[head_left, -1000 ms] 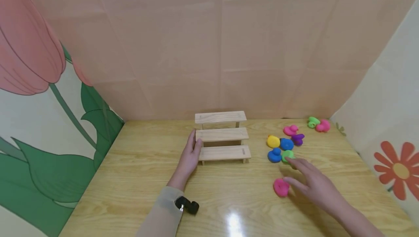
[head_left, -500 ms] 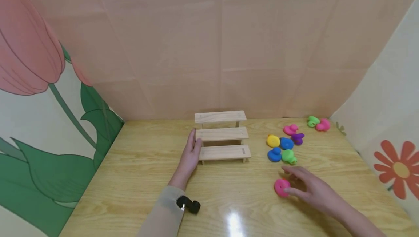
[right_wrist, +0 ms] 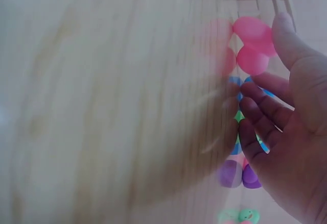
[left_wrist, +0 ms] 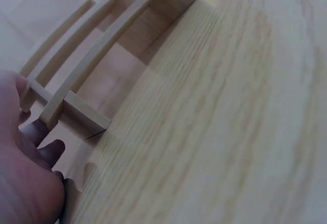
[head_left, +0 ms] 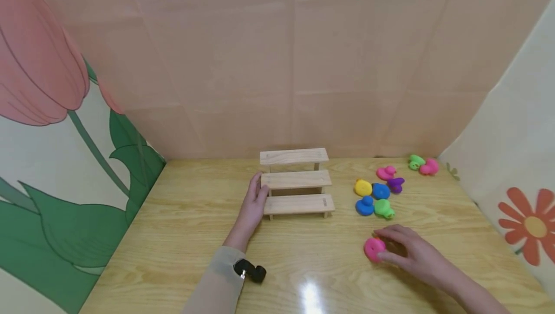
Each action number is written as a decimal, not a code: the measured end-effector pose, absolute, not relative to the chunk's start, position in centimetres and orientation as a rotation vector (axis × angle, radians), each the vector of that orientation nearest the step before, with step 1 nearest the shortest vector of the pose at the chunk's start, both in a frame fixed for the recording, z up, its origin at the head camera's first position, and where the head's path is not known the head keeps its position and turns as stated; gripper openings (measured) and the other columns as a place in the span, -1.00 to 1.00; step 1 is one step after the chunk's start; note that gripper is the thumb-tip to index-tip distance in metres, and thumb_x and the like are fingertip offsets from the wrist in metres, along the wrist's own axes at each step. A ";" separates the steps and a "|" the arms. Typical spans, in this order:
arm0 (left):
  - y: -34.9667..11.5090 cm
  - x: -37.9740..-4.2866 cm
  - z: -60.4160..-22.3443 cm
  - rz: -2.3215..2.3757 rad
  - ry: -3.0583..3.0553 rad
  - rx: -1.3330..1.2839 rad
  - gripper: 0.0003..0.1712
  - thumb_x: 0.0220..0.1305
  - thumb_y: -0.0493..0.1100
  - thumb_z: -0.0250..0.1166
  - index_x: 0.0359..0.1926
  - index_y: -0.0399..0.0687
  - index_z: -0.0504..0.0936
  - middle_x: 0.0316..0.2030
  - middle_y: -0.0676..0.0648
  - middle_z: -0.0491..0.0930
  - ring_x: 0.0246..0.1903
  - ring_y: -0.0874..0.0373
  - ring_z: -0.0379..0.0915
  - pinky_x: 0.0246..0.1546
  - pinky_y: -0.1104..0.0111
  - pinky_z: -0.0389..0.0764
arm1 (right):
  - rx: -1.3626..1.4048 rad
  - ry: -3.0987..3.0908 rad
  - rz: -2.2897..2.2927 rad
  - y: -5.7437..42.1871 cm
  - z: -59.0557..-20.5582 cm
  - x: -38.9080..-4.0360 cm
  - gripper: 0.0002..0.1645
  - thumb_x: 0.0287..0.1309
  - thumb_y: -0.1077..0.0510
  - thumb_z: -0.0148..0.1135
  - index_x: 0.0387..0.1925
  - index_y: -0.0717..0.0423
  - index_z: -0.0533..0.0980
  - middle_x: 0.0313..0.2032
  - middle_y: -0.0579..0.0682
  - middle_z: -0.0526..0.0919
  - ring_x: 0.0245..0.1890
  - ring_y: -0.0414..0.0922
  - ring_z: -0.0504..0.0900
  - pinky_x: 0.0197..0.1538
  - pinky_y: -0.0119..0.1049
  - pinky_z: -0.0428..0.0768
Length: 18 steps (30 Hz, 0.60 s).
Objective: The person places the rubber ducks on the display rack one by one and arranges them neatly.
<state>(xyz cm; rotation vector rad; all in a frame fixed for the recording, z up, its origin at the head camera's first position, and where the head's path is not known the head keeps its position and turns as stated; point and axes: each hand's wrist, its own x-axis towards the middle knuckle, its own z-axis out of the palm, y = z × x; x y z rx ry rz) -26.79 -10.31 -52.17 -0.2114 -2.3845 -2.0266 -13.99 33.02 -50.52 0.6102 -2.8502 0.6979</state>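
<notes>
A three-step wooden display stand (head_left: pixel 298 179) stands on the table near the back wall. My left hand (head_left: pixel 251 205) holds its left end, with the thumb at the front; in the left wrist view, fingers (left_wrist: pixel 51 152) curl in by the step ends. A pink rubber duck (head_left: pixel 374 250) lies tipped over near the front right, its round base facing me. My right hand (head_left: pixel 416 254) has thumb and forefinger round the duck, thumb at its side and forefinger by its head. The other fingers curve loosely beside it, as the right wrist view shows.
Behind the right hand lie more toy ducks: a yellow duck (head_left: pixel 363 188), two blue ones, a green duck (head_left: pixel 384 208), a purple duck (head_left: pixel 396 185) and a pink one (head_left: pixel 386 173). Another green duck (head_left: pixel 416 162) and pink duck (head_left: pixel 429 166) sit in the back right corner.
My right hand has drawn back from the green duck, and its forefinger has come in toward the thumb round the near pink duck. The left hand stays on the stand.
</notes>
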 end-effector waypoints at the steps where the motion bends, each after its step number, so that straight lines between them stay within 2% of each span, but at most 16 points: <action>1: -10.3 -26.8 -52.2 -2.029 -2.384 -0.212 -0.31 0.80 0.19 -0.01 0.77 0.37 0.06 0.75 -0.13 0.01 0.69 -0.05 0.00 0.68 0.00 0.13 | 0.611 -2.852 0.701 33.0 -50.5 -14.0 -0.40 0.27 -0.12 0.65 0.27 -0.04 0.73 0.17 -0.11 0.71 0.17 0.09 0.67 0.19 0.14 0.70; 14: -10.6 -26.6 -52.3 -2.016 -2.416 -0.196 -0.30 0.76 0.29 0.00 0.75 0.44 0.09 0.75 -0.17 0.01 0.70 -0.14 -0.03 0.66 -0.10 0.14 | 0.584 -2.897 0.728 33.0 -50.6 -14.3 -0.59 0.34 -0.17 0.59 0.13 -0.16 0.77 0.17 -0.13 0.67 0.17 0.04 0.63 0.18 0.14 0.72; 18: -10.7 -26.6 -52.4 -2.016 -2.424 -0.204 -0.29 0.76 0.29 0.00 0.76 0.45 0.07 0.76 -0.14 -0.01 0.71 -0.10 -0.04 0.67 -0.07 0.14 | 0.589 -2.882 0.725 33.0 -50.6 -14.2 -0.62 0.33 -0.16 0.60 0.10 -0.22 0.77 0.14 -0.19 0.67 0.14 -0.02 0.64 0.18 0.05 0.73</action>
